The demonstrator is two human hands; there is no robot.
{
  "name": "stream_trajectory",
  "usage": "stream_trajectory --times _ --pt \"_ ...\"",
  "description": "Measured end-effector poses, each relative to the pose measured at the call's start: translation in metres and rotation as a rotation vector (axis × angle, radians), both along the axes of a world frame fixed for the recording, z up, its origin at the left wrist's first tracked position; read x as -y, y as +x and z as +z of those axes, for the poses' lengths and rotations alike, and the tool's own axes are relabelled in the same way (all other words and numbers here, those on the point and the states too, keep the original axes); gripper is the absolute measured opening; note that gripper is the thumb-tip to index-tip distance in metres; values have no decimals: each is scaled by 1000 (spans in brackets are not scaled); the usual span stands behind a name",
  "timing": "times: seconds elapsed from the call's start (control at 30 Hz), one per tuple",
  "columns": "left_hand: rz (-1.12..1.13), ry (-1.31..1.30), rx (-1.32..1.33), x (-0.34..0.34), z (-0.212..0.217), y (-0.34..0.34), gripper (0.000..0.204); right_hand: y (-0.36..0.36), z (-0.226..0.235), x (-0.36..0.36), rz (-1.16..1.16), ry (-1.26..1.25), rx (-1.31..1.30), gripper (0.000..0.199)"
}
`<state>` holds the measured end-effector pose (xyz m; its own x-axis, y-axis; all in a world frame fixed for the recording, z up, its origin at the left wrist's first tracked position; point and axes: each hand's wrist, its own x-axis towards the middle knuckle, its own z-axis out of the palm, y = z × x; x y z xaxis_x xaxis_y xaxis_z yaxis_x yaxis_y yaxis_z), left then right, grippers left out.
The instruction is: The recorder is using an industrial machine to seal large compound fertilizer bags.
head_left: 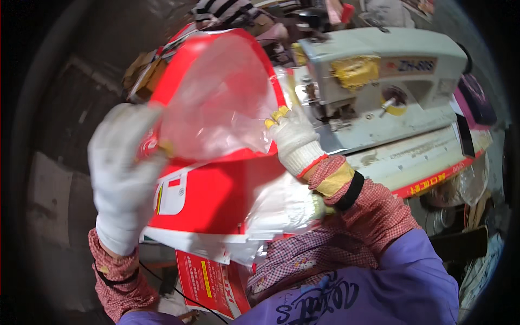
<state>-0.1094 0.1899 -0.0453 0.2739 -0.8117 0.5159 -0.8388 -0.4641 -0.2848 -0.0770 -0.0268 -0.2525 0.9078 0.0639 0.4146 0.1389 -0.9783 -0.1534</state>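
Observation:
A red and white bag (pixel 211 40) stands with its mouth spread wide, and a see-through plastic liner (pixel 216 103) shows inside. My left hand (pixel 122 168), in a white glove and blurred by motion, grips the bag's left edge with its thumb against the red side. On the opposite edge my right hand (pixel 292 135) is closed, its yellow glove fingertips pinching the rim and liner. Below the mouth, flat red and white bags (pixel 206 195) lie stacked across my lap, their lower edges fanned out.
A pale industrial sewing machine (pixel 395 92) stands close to my right hand, its head beside the bag. A dark phone-like slab (pixel 464 135) and a purple-black box (pixel 476 100) sit at its far right. Brown cardboard (pixel 146 76) lies behind the bag. Another red printed bag (pixel 211 279) is below the stack.

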Motion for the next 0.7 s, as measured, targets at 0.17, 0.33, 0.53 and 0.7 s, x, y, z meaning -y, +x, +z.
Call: stream_trajectory --times 0.17,0.33,0.53,0.7 --pt "220 -583 -449 -96 -51 -15 17 -31 50 -51 251 398 -425 21" --pt "47 -669 -1982 -147 -144 -86 60 -91 45 -110 657 1189 -818 29" --pt "201 -1361 -1628 -166 -212 -98 42 -110 -6 -164 899 812 -855 35" --pt "450 -1475 -1354 -258 -198 -140 38 -107 -7 -94 919 2218 -832 39"
